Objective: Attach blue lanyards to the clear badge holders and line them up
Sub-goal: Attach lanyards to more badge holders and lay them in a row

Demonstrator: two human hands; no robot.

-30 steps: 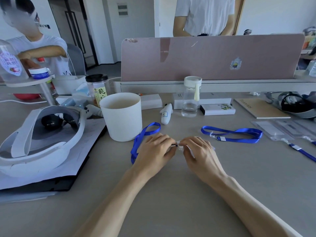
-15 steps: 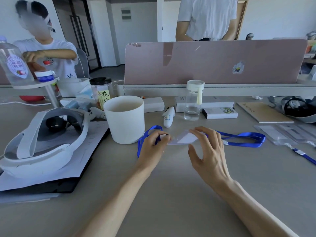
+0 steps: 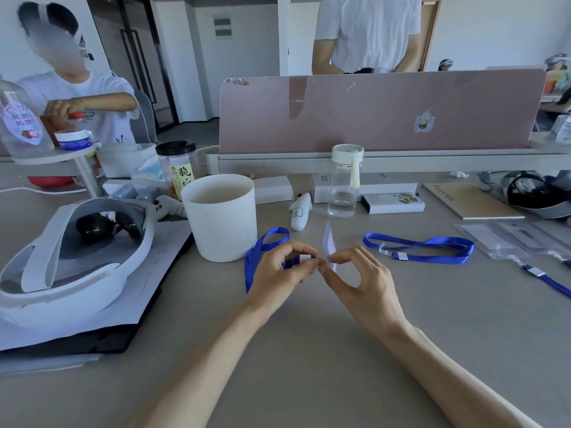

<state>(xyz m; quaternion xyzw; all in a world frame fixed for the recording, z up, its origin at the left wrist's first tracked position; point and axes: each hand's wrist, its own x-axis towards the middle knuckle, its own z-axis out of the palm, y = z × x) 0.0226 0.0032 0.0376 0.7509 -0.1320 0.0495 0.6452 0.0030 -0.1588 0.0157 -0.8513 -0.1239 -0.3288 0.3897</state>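
Blue lanyards, clear badge holder, white cup, pink divider, grey desk.

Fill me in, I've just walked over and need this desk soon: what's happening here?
A person is fitting a blue lanyard to a clear badge holder. The left hand pinches the lanyard's clip end, the right hand pinches the holder's edge, hands almost touching. Another blue lanyard lies loose on the desk to the right, with more clear holders beyond it.

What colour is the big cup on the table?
The cup is plain white, clearest in the head view.
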